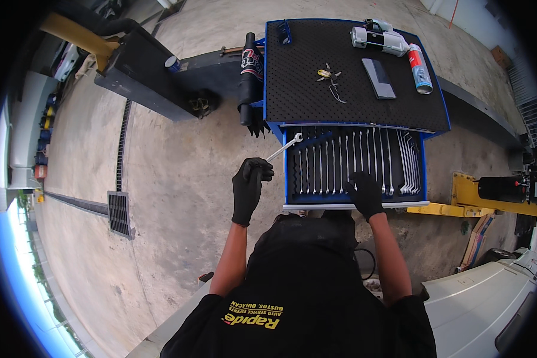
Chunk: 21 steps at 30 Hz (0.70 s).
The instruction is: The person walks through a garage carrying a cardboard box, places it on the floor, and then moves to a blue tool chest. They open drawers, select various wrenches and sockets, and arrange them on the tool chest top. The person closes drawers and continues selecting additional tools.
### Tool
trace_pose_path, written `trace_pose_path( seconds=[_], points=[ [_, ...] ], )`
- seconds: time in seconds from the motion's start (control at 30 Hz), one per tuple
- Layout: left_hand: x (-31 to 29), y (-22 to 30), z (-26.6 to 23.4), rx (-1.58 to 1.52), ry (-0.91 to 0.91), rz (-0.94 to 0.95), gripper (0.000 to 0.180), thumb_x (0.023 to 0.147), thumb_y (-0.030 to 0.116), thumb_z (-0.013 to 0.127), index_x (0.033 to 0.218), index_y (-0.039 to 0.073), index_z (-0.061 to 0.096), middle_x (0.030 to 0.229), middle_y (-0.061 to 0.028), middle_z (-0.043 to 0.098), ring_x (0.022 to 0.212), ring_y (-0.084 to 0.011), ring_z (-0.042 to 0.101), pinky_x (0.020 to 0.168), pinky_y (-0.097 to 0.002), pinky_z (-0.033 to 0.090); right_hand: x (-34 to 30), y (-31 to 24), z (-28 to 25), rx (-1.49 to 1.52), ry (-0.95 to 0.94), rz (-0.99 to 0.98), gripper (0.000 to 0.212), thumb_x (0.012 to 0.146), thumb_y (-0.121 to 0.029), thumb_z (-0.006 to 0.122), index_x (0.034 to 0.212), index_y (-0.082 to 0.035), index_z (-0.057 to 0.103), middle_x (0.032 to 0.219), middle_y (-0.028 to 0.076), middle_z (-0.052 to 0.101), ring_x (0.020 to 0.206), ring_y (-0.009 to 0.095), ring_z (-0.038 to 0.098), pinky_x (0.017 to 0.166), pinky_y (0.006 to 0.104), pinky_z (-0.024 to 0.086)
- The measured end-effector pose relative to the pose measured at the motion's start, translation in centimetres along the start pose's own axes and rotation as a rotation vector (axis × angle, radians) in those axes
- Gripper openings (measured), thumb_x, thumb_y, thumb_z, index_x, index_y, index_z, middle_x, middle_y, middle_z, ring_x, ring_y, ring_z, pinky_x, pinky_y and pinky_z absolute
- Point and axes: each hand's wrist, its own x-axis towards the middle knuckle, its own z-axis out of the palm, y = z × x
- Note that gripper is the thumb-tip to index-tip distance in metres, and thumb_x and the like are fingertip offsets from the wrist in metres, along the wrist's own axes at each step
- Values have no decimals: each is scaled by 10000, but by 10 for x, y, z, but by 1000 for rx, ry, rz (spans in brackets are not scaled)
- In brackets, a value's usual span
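Left hand (pixel 249 187) gripping wrench (pixel 283 150), far end over rear left corner of drawer (pixel 316 206). Right hand (pixel 364 194) at wrench row (pixel 354 158); cannot tell whether gripping. Risks: loose gloved grip could drop wrench onto floor (pixel 179 161); careless reach could knock row askew.

Glossy metal wrench (pixel 286 147), matt gloves (pixel 248 184)

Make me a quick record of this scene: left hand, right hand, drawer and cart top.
left hand: black glove, gripping a wrench
right hand: black glove, at the near end of the wrench row; contact unclear
drawer: pulled open, wrenches lined up inside
cart top: keys, spray can, silver motor-like part
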Motion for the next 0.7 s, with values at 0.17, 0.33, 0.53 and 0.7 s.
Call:
trace_pose_path(
  seconds=[0.17,0.33,0.53,0.7],
  points=[
    [-12,22,-12,-141,50,-46,192,1068,-6,469,1137,-22,647,1044,-153,752,906,-195,756,816,-339,625,49,-42,67,-203,-179,-329,794,880,-325,802,1534,4,494,1549,243,486,1430,422,491,1154,532,442],
    [-24,29,-32,-112,111,-40,196,1077,8,471,1152,-19,650,1047,-160,758,899,-198,753,817,-346,619,62,-46,129,-531,-339,-400,851,907,-281,747,1582,102,401,1623,373,361,1491,535,398,1229,566,376],
    [-41,13,-46,-141,183,-107,210,1078,8,464,1165,-17,653,1065,-165,762,899,-197,751,808,-338,614,59,-40,143,-283,-216,-361,683,910,-198,680,1462,169,514,1545,427,434,1383,554,509,1199,603,386],
    [-49,0,-43,-175,176,-174,207,1078,19,469,1165,-17,653,1065,-170,761,892,-193,746,806,-338,615,66,-47,159,-603,-249,-507,599,946,-182,614,1395,209,549,1417,464,535,1283,591,574,1079,676,459]
  ],
)
